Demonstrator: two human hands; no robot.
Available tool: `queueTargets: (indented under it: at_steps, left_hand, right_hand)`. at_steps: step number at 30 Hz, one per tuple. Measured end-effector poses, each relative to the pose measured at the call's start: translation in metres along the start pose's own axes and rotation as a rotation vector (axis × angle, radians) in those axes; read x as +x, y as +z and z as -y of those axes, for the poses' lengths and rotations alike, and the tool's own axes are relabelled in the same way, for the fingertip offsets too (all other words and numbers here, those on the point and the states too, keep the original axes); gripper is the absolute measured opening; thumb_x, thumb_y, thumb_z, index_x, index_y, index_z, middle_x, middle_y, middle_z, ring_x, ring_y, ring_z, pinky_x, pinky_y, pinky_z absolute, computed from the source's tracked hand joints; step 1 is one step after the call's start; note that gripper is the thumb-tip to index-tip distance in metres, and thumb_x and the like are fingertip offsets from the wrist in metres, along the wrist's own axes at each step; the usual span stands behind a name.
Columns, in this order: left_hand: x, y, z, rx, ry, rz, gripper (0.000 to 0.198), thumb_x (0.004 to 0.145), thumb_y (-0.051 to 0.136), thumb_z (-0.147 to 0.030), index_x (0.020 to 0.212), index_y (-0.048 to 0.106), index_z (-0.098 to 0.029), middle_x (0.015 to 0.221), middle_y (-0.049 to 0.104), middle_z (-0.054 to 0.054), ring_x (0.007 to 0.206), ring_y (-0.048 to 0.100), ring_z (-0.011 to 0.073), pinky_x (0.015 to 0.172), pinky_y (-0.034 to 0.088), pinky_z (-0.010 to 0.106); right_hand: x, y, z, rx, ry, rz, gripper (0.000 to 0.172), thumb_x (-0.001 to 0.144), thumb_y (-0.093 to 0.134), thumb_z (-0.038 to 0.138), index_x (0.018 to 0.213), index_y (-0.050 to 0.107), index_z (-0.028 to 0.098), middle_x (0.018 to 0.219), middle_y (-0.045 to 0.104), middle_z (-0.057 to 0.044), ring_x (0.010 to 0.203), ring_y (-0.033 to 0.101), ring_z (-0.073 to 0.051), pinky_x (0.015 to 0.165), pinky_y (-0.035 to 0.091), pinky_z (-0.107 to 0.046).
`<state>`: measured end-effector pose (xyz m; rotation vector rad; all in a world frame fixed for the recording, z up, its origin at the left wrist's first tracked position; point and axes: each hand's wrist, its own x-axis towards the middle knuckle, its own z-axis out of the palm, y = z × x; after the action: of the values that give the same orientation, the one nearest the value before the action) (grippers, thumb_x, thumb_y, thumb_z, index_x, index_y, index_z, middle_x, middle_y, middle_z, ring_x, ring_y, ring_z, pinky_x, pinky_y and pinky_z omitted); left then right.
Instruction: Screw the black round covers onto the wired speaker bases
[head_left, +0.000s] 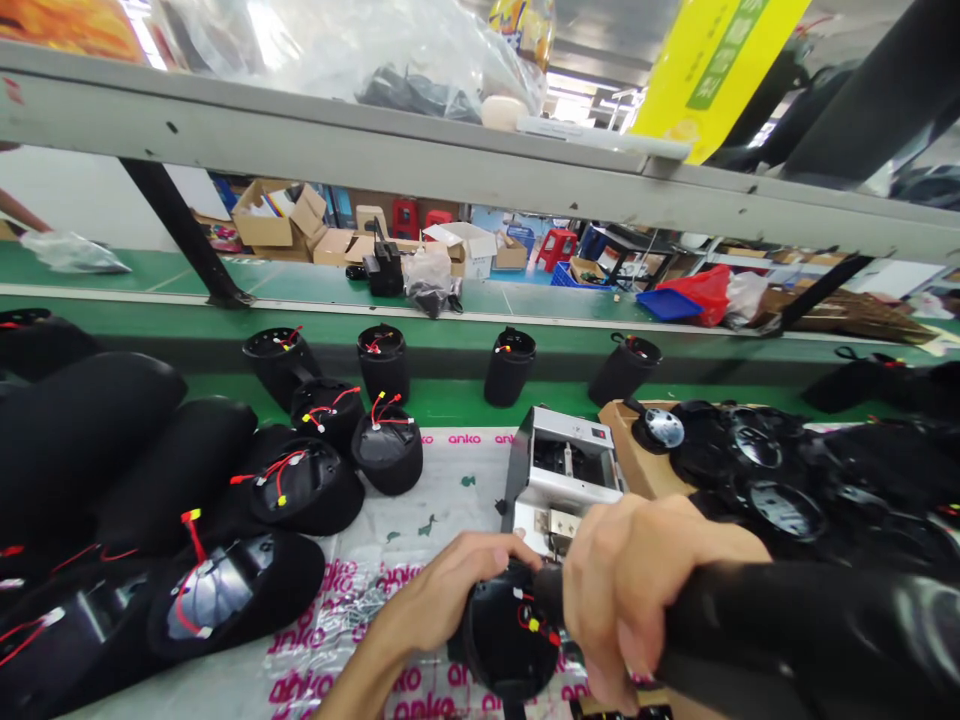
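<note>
Far end of the black cylindrical casing [810, 625], cut off by the picture's right edge

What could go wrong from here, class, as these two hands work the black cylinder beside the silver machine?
The red and yellow wires could pinch against the silver bench machine near the left hand. The long black cylinder, gripped by the right hand, might slip or knock the machine.

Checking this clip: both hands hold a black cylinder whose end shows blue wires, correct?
Not quite: the wires on the end of the black cylinder are red, not blue, as the head view shows. The left hand and right hand do hold it.
</note>
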<state>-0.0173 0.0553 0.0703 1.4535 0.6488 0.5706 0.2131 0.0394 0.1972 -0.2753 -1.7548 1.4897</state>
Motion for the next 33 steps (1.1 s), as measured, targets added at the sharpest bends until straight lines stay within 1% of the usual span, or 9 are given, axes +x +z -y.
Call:
queueTargets:
  at_steps: [2,6,10,15,20,24,27,30,33]
  left_hand:
    - [0.0,-0.002,0.0,0.044,-0.003,0.015,0.052,0.108,0.043,-0.045,0.123,0.087,-0.021,0.134,0.086,0.007,0.131,0.073,0.0309,0.123,0.052,0.04]
    - [0.001,-0.004,-0.002,0.1,-0.009,0.004,0.053,0.109,0.043,-0.044,0.126,0.086,-0.02,0.146,0.082,0.01,0.138,0.071,0.032,0.128,0.05,0.043]
    - [0.003,-0.004,-0.015,0.036,0.02,0.053,0.05,0.107,0.042,-0.041,0.111,0.086,-0.019,0.126,0.087,0.01,0.121,0.076,0.0313,0.117,0.056,0.042]
    - [0.004,-0.002,-0.017,0.015,0.009,0.014,0.05,0.107,0.044,-0.048,0.107,0.085,-0.019,0.127,0.087,0.01,0.124,0.075,0.0317,0.118,0.054,0.039]
    - [-0.002,0.006,-0.002,0.001,0.045,-0.1,0.062,0.113,0.043,-0.062,0.112,0.087,-0.018,0.123,0.087,0.011,0.123,0.076,0.033,0.118,0.056,0.041]
    - [-0.031,0.026,0.022,0.044,0.051,-0.395,0.067,0.115,0.038,-0.07,0.126,0.086,-0.023,0.14,0.082,0.011,0.138,0.073,0.0377,0.129,0.053,0.052]
    - [-0.055,0.051,0.047,0.131,0.128,-0.578,0.075,0.099,0.066,-0.082,0.154,0.072,-0.031,0.163,0.071,0.01,0.156,0.062,0.046,0.133,0.053,0.059]
    - [-0.061,0.077,0.066,0.217,0.166,-0.685,0.106,0.08,0.095,-0.069,0.17,0.053,-0.033,0.171,0.062,0.014,0.157,0.061,0.0491,0.126,0.061,0.059]
    - [-0.054,0.092,0.078,0.286,0.161,-0.783,0.106,0.082,0.096,-0.054,0.172,0.046,-0.03,0.172,0.06,0.018,0.157,0.063,0.0469,0.12,0.065,0.057]
  right_hand:
    - [0.009,-0.009,-0.001,0.039,0.061,0.118,0.042,0.119,0.054,0.043,0.102,0.077,0.013,0.086,0.085,-0.019,0.083,0.087,-0.025,0.079,0.071,-0.035]
    - [0.018,-0.015,-0.005,0.153,0.179,0.169,0.032,0.116,0.063,0.04,0.101,0.072,0.013,0.084,0.083,-0.018,0.082,0.083,-0.023,0.08,0.069,-0.036]
    - [0.015,-0.012,-0.011,0.193,0.17,0.099,0.032,0.115,0.066,0.041,0.098,0.072,0.015,0.082,0.081,-0.012,0.078,0.082,-0.02,0.076,0.067,-0.03]
    - [0.012,-0.005,-0.016,0.273,0.199,0.099,0.038,0.113,0.067,0.048,0.098,0.072,0.014,0.083,0.08,-0.013,0.074,0.079,-0.02,0.075,0.067,-0.031]
    - [-0.004,0.024,-0.019,0.187,-0.033,-0.31,0.043,0.114,0.065,0.051,0.1,0.079,0.013,0.087,0.082,-0.013,0.064,0.075,-0.017,0.061,0.061,-0.026]
    - [-0.023,0.033,-0.004,0.06,-0.274,-0.645,0.069,0.108,0.054,0.08,0.104,0.084,0.018,0.081,0.079,-0.008,0.05,0.067,-0.017,0.045,0.052,-0.027]
    - [-0.035,0.022,0.004,-0.116,-0.368,-0.877,0.071,0.098,0.066,0.087,0.092,0.082,0.018,0.068,0.071,-0.003,0.042,0.058,-0.016,0.039,0.045,-0.028]
    - [-0.043,0.01,-0.012,-0.236,-0.401,-0.877,0.076,0.091,0.07,0.092,0.089,0.083,0.018,0.063,0.069,-0.003,0.042,0.058,-0.016,0.039,0.046,-0.029]
    - [-0.05,0.005,-0.045,-0.244,-0.359,-0.826,0.089,0.086,0.062,0.102,0.1,0.087,0.018,0.076,0.077,-0.007,0.048,0.066,-0.018,0.042,0.052,-0.029]
